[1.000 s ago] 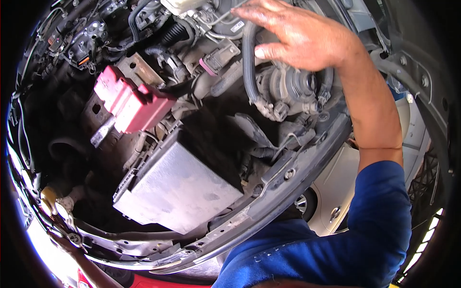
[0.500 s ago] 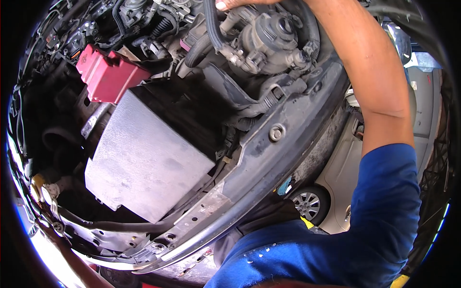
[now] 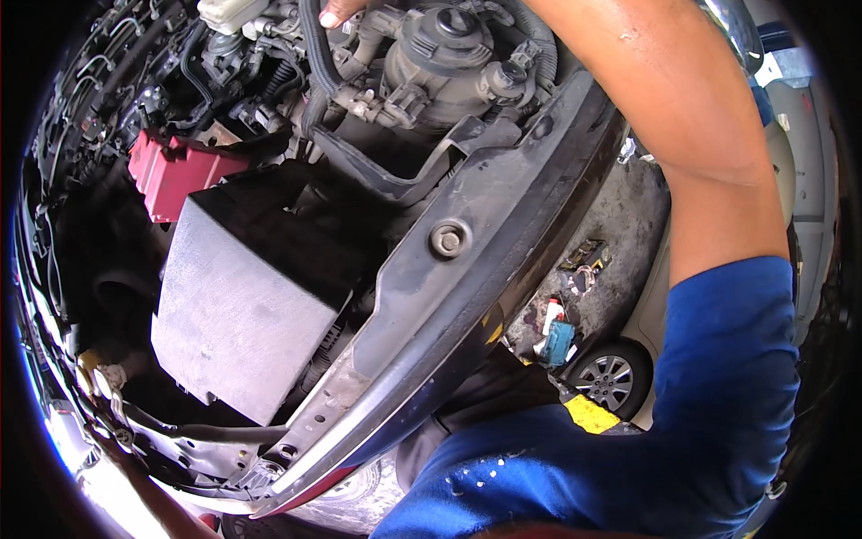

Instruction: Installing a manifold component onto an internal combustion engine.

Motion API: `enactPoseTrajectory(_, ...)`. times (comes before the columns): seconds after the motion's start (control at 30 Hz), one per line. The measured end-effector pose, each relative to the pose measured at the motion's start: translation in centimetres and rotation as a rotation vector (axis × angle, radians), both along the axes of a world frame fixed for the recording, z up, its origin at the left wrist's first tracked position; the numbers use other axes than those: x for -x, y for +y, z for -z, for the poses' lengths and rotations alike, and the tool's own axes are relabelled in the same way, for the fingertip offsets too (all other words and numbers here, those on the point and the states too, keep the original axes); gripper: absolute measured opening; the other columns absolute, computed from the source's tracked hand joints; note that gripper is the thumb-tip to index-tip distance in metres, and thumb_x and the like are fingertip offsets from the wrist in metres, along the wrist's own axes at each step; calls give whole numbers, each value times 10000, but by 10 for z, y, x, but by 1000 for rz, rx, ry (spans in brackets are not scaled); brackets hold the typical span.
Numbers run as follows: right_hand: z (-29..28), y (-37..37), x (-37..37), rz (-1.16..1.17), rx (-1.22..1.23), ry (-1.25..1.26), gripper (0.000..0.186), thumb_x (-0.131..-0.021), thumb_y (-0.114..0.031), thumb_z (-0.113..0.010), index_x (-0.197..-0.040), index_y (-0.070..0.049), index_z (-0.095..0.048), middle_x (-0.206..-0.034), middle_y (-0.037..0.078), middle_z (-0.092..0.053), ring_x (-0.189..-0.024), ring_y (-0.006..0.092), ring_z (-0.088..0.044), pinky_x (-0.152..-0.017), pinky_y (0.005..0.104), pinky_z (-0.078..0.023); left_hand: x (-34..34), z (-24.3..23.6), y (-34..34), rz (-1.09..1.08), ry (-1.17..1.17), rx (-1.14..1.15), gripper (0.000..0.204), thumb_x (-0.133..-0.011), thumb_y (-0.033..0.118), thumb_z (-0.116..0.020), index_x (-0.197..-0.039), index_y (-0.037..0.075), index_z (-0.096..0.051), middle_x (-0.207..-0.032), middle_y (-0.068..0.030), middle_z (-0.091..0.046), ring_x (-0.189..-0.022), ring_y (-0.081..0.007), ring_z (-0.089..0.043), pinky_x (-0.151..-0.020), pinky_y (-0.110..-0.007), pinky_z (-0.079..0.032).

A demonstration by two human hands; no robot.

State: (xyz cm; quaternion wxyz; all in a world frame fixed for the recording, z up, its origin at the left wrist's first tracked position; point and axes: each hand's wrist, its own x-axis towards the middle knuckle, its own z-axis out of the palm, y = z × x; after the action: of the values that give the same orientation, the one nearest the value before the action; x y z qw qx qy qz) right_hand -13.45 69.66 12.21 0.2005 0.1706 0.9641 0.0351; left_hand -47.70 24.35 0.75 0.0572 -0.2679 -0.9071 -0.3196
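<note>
Right hand (image 3: pixel 343 11) mostly out of view at the black hose (image 3: pixel 312 54) — grip unclear, left unseen — best steadied beside the round black housing (image 3: pixel 446 40).

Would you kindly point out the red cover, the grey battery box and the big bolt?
red cover (image 3: pixel 175 175), head view, its top face.
grey battery box (image 3: pixel 238 305), head view, its flat top.
big bolt (image 3: pixel 447 240), head view, its head.

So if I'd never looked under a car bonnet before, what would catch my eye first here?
Probably the bare right arm in a blue sleeve, arching across the top right into the engine bay, fingertips on a black hose at the top edge. Next, the bright red cover at the upper left, with a big dusty grey box just below it.
</note>
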Motion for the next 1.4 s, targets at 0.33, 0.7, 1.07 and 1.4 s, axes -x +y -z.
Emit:
enactPoseTrajectory(0.33,-3,3,-4,6,-2,9,632,-849,-439,-700,-1337,-56,-582,-1279,197,-636,-1213,347,-587,-1022,426,-456,-42,-29,44,128,288,272,611,-980,230,-553,-1535,131,-316,-1335,-223,-557,-1066,-362,-641,-875,-453,-538)
enactPoseTrajectory(0.7,12,-18,10,92,-27,-104,1019,-901,-524,-641,-1566,-13,-62,-1593,334,-62,-1455,476,-234,-1180,472,-307,185,114,-237,-49,358,402,677,-962,152,-600,-1558,157,-278,-1352,-217,-548,-1065,-370,-640,-873,-452,-536)
enactPoseTrajectory(1.07,9,-23,11,284,101,-145,1044,-873,-466,-701,-1582,-69,-46,-1622,277,55,-1490,491,-49,-1219,507,-188,163,144,-212,-122,576,548,725,-928,318,-681,-1538,187,-313,-1392,-255,-511,-1222,-456,-535,-968,-513,-492)
enactPoseTrajectory(1.4,1,-23,22,673,-137,-63,1507,-473,-614,-913,-1553,41,-89,-1595,336,96,-1498,471,46,-1227,521,-108,148,146,-177,-387,-78,-147,710,-959,562,-559,-1382,-7,-519,-1405,-209,-516,-1253,-337,-525,-1050,-425,-426)
